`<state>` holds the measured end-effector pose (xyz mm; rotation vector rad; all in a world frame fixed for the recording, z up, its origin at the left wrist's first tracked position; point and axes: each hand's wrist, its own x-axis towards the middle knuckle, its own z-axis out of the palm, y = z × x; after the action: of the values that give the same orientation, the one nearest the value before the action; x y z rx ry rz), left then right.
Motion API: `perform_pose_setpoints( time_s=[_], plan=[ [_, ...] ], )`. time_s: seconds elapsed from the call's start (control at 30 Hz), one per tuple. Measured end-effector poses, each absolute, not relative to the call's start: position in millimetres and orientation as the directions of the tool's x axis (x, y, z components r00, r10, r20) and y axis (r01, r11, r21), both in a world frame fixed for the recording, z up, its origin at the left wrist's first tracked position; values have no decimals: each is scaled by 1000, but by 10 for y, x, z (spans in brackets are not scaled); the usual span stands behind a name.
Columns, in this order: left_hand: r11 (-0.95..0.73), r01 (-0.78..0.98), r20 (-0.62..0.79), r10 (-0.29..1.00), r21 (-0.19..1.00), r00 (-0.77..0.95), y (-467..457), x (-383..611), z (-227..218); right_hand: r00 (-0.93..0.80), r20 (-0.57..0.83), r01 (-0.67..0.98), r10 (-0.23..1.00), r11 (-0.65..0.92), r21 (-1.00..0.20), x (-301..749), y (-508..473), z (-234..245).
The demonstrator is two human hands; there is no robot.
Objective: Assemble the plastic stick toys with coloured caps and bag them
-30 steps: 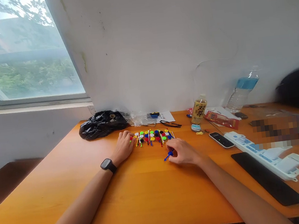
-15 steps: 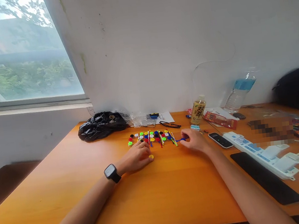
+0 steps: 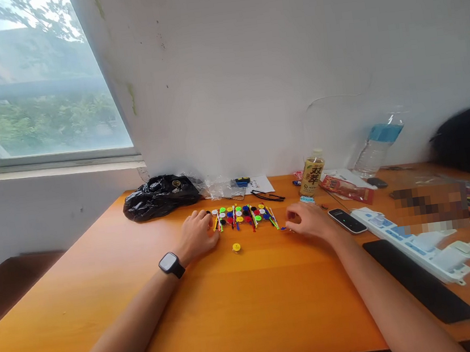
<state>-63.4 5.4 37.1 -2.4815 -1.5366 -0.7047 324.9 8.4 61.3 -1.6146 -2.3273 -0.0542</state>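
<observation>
Rows of small coloured discs (image 3: 238, 213) lie on the table, with thin coloured sticks (image 3: 254, 219) laid between and across them. My left hand (image 3: 198, 235), wearing a watch (image 3: 171, 262), rests at the left end of the rows and covers several discs. Its fingers curl down, and what they grip, if anything, is hidden. A single yellow disc (image 3: 236, 248) lies apart, nearer to me. Right of the rows, my right hand (image 3: 308, 220) is closed in a pinch; a blue stick (image 3: 284, 228) pokes out from its fingertips.
Behind the discs are a black plastic bag (image 3: 160, 197), clear wrapping (image 3: 219, 188) and glasses (image 3: 267, 196). To the right stand a drink bottle (image 3: 312, 173) and a water bottle (image 3: 371, 150). A white device (image 3: 347, 220), a power strip (image 3: 412, 245) and a black pad (image 3: 419, 280) lie beside my right arm.
My left hand has left the yellow disc and moved left and away from me, onto the left end of the rows. My right hand stays nearly in place; the blue stick's visible end has dropped slightly.
</observation>
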Motion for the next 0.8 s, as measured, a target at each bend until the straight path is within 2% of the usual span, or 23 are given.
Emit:
perform_pose_setpoints(
  time_s=[0.17, 0.53, 0.8],
  plan=[
    [-481, 872, 429, 809, 92, 402, 74, -620, 329, -349, 334, 900, 875, 412, -140, 3184, 93, 589],
    [-451, 890, 430, 818, 67, 382, 125, -590, 270, -397, 334, 866, 855, 469, -171, 3097, 95, 554],
    [-444, 890, 419, 831, 100, 367, 132, -573, 255, -405, 333, 858, 852, 480, -184, 3073, 74, 582]
  ],
)
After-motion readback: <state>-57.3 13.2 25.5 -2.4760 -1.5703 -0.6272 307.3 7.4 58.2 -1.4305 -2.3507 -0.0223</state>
